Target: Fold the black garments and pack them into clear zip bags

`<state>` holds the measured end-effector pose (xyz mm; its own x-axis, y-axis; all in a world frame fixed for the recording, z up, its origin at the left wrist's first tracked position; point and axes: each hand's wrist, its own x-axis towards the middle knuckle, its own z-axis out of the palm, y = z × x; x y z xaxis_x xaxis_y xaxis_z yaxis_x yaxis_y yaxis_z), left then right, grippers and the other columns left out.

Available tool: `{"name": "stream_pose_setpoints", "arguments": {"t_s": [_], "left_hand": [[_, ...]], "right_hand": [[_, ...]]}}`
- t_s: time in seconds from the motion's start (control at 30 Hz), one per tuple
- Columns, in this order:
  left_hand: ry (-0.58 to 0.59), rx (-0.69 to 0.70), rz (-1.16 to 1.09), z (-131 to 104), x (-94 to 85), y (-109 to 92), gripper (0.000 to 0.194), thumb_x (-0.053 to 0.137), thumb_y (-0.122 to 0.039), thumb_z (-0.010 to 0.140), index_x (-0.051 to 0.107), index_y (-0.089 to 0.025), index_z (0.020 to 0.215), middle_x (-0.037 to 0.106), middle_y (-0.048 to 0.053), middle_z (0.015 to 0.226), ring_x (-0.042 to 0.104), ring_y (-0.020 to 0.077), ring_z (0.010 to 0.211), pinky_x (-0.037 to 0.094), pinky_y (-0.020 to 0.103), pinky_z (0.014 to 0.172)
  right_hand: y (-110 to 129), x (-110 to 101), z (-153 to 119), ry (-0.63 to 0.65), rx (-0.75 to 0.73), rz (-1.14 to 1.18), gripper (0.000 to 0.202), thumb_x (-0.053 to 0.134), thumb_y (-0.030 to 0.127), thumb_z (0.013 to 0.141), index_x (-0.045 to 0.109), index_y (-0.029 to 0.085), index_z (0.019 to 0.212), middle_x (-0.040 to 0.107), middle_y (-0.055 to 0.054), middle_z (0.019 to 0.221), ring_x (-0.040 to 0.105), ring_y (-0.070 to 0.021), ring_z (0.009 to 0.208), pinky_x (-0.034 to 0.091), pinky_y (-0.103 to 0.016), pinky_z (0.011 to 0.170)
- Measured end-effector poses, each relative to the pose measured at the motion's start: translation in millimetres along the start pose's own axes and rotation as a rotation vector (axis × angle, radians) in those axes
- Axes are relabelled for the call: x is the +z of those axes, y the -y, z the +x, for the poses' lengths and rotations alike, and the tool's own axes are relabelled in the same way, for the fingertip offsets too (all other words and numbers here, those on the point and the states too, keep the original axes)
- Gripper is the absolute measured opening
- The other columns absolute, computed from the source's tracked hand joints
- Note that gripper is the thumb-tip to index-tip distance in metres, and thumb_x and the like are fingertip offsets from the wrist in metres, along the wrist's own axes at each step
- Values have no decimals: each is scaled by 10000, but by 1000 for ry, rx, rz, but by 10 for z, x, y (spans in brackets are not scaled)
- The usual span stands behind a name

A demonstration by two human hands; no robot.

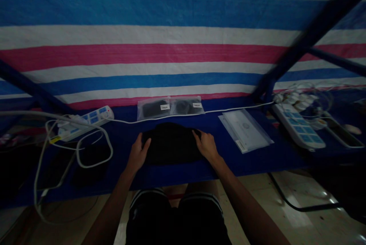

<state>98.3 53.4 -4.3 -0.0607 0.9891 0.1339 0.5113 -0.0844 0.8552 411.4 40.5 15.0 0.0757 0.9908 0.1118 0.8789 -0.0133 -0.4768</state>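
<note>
A black cloth item (173, 144) lies spread on the blue table (177, 174), close to its front edge. My left hand (138, 151) grips its left end, thumb on top and fingers partly hidden at the edge. At the opposite end, my right hand (207, 145) holds the upper right corner between thumb and fingers. Just behind the cloth lie two clear zip bags, the left bag (153, 108) and the right bag (187, 106), each with dark contents and a white label.
White power strips sit at left (85, 123) and right (300, 127), with tangled cables. Clear plastic sleeves (247, 130) lie right of the cloth. Phones rest at left (58, 168) and far right (343, 132). A white cable (234, 108) crosses behind.
</note>
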Motion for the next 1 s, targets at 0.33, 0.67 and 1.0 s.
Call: {"name": "stream_pose_setpoints", "arguments": {"t_s": [0.33,0.67,1.0], "left_hand": [[5,-29,68,230,15,-22,534,508,-636,938,666,-164,1131,743,184,1186,660,369,1248,481,532,1119],[50,-64,49,232,-36,-71,432,527,-630,918,588,-207,977,692,61,870,692,266,822,564,412,822],[130,-76,-30,242,-48,-23,355,524,-572,931,543,-219,968,646,24,850,658,225,809,519,336,747]], "right_hand": [[-29,101,150,-38,118,-47,569,396,556,1090,759,164,895,784,-203,870,776,-309,873,563,-365,798],[-89,192,258,-89,194,27,619,438,656,1038,722,186,752,755,-197,784,755,-310,841,549,-368,779],[-108,69,228,-113,119,230,426,539,523,962,670,213,701,751,-102,756,714,-273,759,477,-325,694]]}}
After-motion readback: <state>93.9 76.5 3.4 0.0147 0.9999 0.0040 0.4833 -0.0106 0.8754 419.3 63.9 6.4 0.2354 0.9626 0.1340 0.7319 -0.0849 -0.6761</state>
